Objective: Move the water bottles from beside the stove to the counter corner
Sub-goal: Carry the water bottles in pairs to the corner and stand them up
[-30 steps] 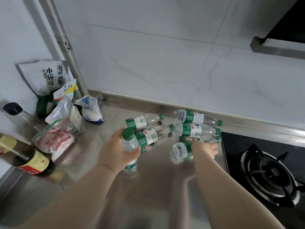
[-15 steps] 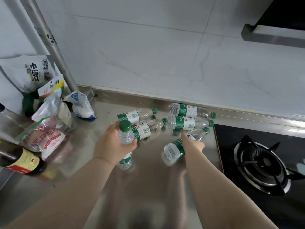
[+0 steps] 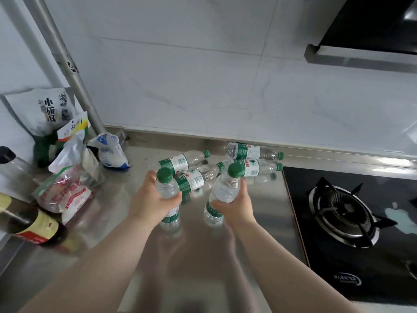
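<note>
Both hands hold clear water bottles with green caps and green labels above the steel counter (image 3: 117,227). My left hand (image 3: 150,198) is wrapped around an upright bottle (image 3: 167,190). My right hand (image 3: 237,205) grips a second bottle (image 3: 225,188), upright and tilted slightly right. Behind them several more bottles lie on their sides near the back wall: one at the left (image 3: 178,162), one in the middle (image 3: 198,178), and two stacked toward the stove (image 3: 252,151) (image 3: 259,167).
A black gas stove (image 3: 347,211) with a burner fills the right. The left corner holds food bags (image 3: 65,188), a white-blue pouch (image 3: 110,152), a dark sauce bottle (image 3: 29,222) and a slanted metal pipe (image 3: 74,77). A range hood (image 3: 361,53) hangs upper right.
My right hand has picked a lying bottle off the counter and raised it upright. My left hand still holds its bottle in about the same place.
</note>
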